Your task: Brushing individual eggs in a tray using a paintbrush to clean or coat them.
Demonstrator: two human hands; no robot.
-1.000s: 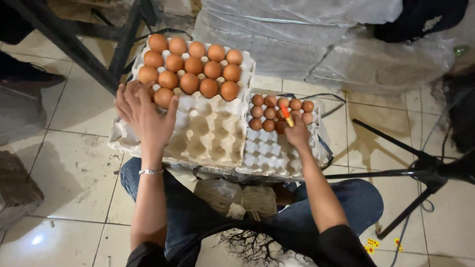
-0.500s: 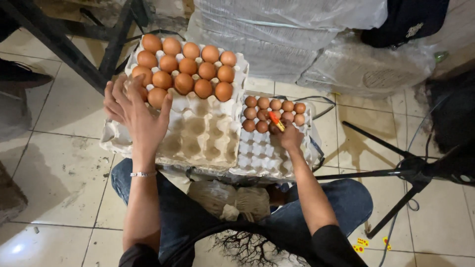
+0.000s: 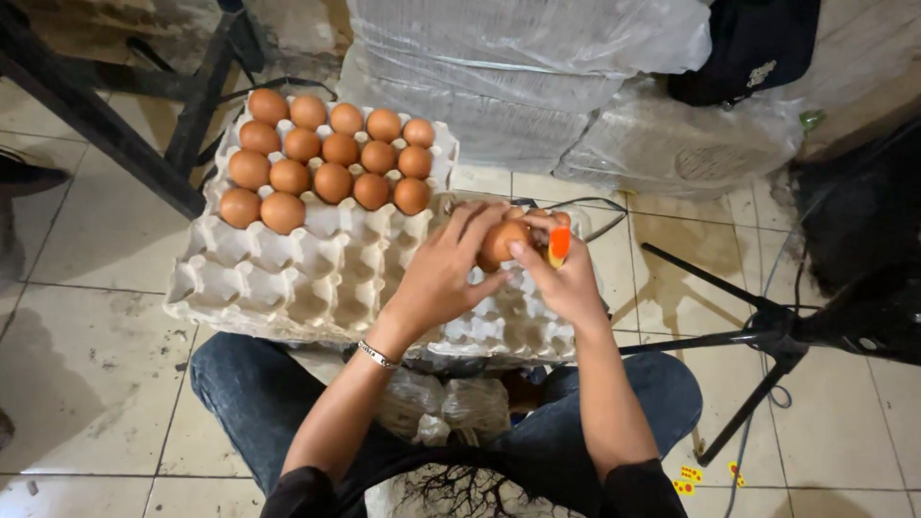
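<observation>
My left hand (image 3: 436,278) and my right hand (image 3: 568,280) meet over the smaller grey egg tray (image 3: 499,331) on my lap. A brown egg (image 3: 501,242) is held between them: my left fingers curl over it and my right thumb touches it. My right hand also grips a small orange object (image 3: 559,247) between its fingers. The hands hide most of the small tray's eggs. To the left lies a larger pulp tray (image 3: 288,278) with several brown eggs (image 3: 331,158) filling its far rows, while its near cups are bare.
Plastic-wrapped stacks (image 3: 537,67) stand behind the trays. A black tripod (image 3: 767,336) spreads its legs at the right. Dark metal table legs (image 3: 106,125) cross the upper left. Crumpled plastic bags (image 3: 441,408) lie between my knees on the tiled floor (image 3: 86,384).
My left hand left the eggs on the large tray and swung right to join my right hand. An egg is now held up between both hands above the small tray.
</observation>
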